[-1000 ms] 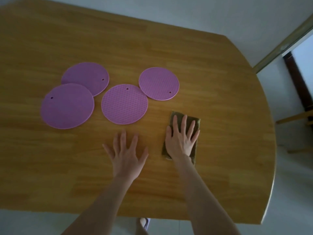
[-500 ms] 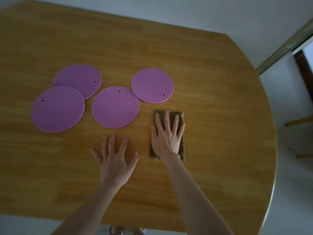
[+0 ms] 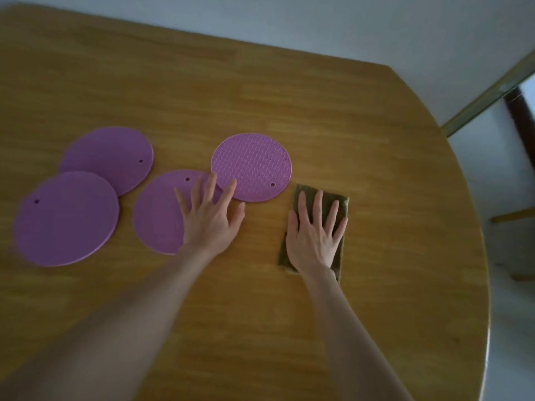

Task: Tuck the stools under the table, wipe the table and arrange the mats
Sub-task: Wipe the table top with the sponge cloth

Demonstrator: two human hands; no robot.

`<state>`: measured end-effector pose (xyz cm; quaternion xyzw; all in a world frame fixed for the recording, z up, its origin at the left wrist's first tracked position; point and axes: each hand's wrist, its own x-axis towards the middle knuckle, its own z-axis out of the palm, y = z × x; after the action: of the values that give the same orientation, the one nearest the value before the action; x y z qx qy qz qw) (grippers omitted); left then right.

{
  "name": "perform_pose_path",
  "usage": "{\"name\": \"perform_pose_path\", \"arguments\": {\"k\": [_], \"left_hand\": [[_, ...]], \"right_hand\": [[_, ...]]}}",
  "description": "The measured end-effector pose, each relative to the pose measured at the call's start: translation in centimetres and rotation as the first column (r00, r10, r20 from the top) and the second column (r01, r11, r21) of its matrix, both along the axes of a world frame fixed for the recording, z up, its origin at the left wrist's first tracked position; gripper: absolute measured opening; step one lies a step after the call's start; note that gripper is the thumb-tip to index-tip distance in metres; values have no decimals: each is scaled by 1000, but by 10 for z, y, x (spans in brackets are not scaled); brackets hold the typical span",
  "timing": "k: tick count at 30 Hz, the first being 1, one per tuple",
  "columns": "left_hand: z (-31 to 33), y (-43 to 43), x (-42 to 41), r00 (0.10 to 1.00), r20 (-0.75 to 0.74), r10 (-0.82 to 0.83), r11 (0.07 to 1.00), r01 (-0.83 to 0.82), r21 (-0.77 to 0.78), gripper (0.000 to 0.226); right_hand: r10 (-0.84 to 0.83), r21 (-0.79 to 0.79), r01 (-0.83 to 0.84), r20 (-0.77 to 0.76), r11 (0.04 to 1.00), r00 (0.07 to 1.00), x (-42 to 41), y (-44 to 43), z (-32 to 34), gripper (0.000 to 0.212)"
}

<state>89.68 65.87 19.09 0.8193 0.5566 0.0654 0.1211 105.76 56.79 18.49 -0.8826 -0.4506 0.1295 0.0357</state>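
Observation:
Several round purple mats lie on the wooden table [image 3: 362, 134]. The rightmost mat [image 3: 254, 163] has a honeycomb texture and overlaps the middle mat [image 3: 157, 215]. Two smooth mats sit further left, a far one [image 3: 113, 154] and a near one [image 3: 65, 218] that overlaps it. My left hand [image 3: 210, 215] lies flat with fingers spread on the middle mat's right part, its fingertips touching the rightmost mat's edge. My right hand [image 3: 314, 234] presses flat on a folded olive-green cloth [image 3: 333, 204] to the right of the mats.
The table's curved edge runs down the right side. Beyond it are a pale floor, a wooden stool leg [image 3: 512, 217], a dark post [image 3: 518, 111] and a metal door track [image 3: 489, 91]. A pale wall runs behind the table's far edge.
My left hand has slid forward from bare wood onto the middle mat. My right hand and the cloth have moved back to the right, away from the mats.

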Motion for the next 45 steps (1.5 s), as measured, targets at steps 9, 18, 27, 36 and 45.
{"name": "perform_pose_path", "arguments": {"k": [9,18,27,36,45], "left_hand": [[-15,45,2,987,-93,-134,991,135,14,68],[-15,44,3,982,-122,-142,990,138,-38,65],[-8,50,4,981,-92,-169,985,163,-63,63],[-7,56,2,980,-94,-176,981,166,-100,64],[-4,56,4,980,-86,-179,977,167,-133,64]], "right_hand": [[15,-1,-15,23,1000,1000,49,45,-2,53],[34,-24,-33,32,999,999,70,88,0,54],[168,-44,-166,24,985,986,103,202,2,52],[301,-60,-298,43,953,953,91,270,0,53],[298,-61,-295,46,954,954,88,273,2,53]]}}
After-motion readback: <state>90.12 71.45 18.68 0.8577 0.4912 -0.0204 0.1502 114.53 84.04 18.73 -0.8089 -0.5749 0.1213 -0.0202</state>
